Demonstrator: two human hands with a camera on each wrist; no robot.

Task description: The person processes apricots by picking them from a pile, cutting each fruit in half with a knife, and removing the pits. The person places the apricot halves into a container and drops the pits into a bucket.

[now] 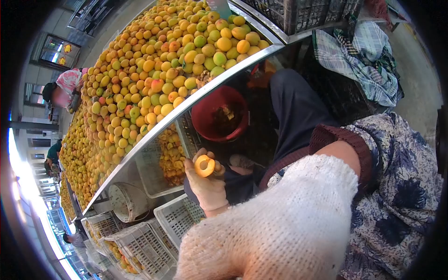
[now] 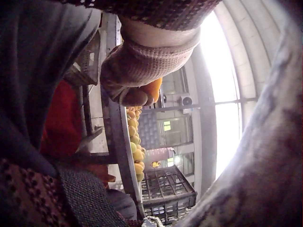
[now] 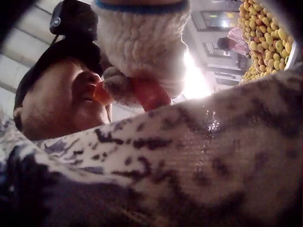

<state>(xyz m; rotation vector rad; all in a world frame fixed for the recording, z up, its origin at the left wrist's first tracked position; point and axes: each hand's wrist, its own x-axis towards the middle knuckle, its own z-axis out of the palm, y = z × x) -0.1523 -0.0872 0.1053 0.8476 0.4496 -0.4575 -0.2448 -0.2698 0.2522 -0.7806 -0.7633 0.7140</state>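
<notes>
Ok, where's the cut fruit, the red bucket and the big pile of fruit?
cut fruit (image 1: 204,165), head view, on its hollow orange cut face, held in the left hand (image 1: 207,186).
red bucket (image 1: 205,122), head view, on its near rim.
pile of fruit (image 1: 154,70), head view, on the middle of the heap.

- I see a halved orange apricot with a pale hollow pit cavity (image 1: 204,165) pinched at the fingertips of the left hand in its thin beige glove (image 1: 206,186); its cut face is turned up toward my head camera, round and intact, the flesh bright orange around a lighter centre; it sits below the metal table edge, over the dark lap; from the left wrist view only an orange sliver of it (image 2: 152,89) shows past the curled fingers
- in the right hand's white knitted glove (image 3: 142,42) I see an orange-red piece of fruit (image 3: 149,94) gripped, close to the face; its shape I cannot make out
</notes>
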